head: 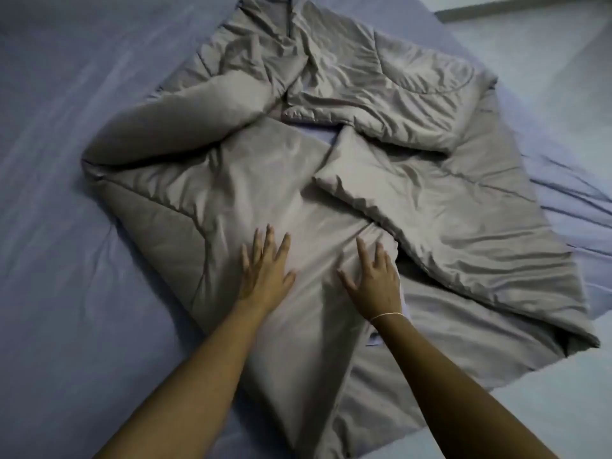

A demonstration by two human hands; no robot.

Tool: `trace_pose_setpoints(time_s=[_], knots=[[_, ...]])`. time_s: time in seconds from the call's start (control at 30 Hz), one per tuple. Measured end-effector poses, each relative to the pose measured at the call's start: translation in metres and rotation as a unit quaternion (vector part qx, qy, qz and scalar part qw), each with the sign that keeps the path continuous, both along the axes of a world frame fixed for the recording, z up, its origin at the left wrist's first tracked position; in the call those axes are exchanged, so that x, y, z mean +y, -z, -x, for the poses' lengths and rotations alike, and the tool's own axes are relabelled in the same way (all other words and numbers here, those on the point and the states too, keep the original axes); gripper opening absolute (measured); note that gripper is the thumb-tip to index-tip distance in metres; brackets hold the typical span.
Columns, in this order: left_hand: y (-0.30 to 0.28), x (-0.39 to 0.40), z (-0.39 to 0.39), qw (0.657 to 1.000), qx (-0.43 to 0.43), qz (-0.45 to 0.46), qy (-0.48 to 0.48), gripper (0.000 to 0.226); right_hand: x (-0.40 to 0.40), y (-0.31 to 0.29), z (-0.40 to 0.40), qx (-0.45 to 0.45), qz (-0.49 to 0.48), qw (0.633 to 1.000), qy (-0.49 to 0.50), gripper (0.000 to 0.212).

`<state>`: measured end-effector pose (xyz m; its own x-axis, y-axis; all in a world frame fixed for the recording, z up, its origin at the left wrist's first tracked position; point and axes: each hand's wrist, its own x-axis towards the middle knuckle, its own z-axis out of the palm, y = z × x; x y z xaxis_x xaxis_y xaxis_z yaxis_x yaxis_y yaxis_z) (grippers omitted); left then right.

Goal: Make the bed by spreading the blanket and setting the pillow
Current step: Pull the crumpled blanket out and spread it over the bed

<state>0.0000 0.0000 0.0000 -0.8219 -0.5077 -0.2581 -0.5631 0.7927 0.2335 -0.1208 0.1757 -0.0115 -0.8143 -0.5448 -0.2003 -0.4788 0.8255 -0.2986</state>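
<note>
Both hands flat on blanket, fingers spread, gripping nothing; right hand nearer the folded flap, left hand beside it.

Single head view, angled forward and down, close over bed

Dim, soft, bluish, wide-angle warped
</note>
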Motion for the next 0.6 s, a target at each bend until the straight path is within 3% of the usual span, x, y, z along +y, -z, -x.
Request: trace_pose_setpoints(time_s=[0.13, 0.3, 0.6], knots=[[0.053, -0.023, 0.032, 0.996, 0.018, 0.092, 0.012, 0.082, -0.012, 0.055, 0.019, -0.002, -0.021, 0.999, 0.037, 0.089], [0.116, -0.020, 0.031, 0.977, 0.108, 0.183, 0.029, 0.066, -0.013, 0.122, 0.015, 0.125, -0.013, 0.991, 0.037, 0.083], [0.123, -0.022, 0.036, 0.972, 0.148, 0.172, 0.052, 0.043, -0.031, 0.122, 0.018, 0.130, 0.014, 0.991, -0.009, 0.070]])
